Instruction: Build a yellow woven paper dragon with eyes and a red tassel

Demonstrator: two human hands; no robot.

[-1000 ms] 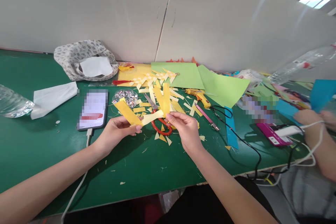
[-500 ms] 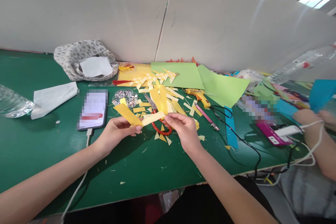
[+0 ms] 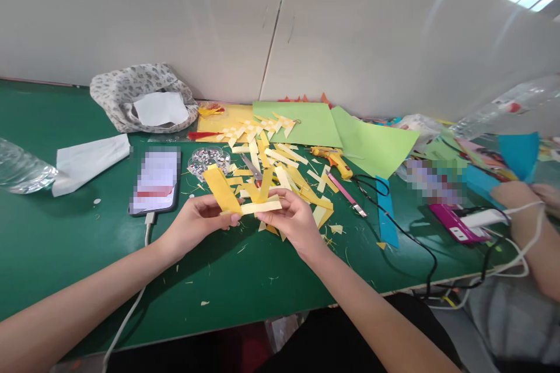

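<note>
My left hand (image 3: 196,222) pinches a dark yellow paper strip (image 3: 221,189) that slants up to the left, together with a pale yellow strip (image 3: 261,207) lying crosswise. My right hand (image 3: 294,222) pinches the same pale strip and a second dark yellow strip (image 3: 265,182) standing up from it. Both hands hover just above the green table (image 3: 65,245), close together. Behind them lies a heap of loose yellow strips (image 3: 289,172) and a woven strip piece (image 3: 256,126).
A phone (image 3: 156,179) on a white cable lies left of my hands, beside a clear dish of beads (image 3: 209,159). A glue gun (image 3: 333,159), green sheets (image 3: 371,143), a patterned bag (image 3: 140,96) and a plastic bottle (image 3: 21,170) surround them. Another person's hands (image 3: 520,198) work at right.
My right hand moved left and down toward my left hand, bringing the upright strip down. The red-handled scissors seen earlier are now hidden behind my hands.
</note>
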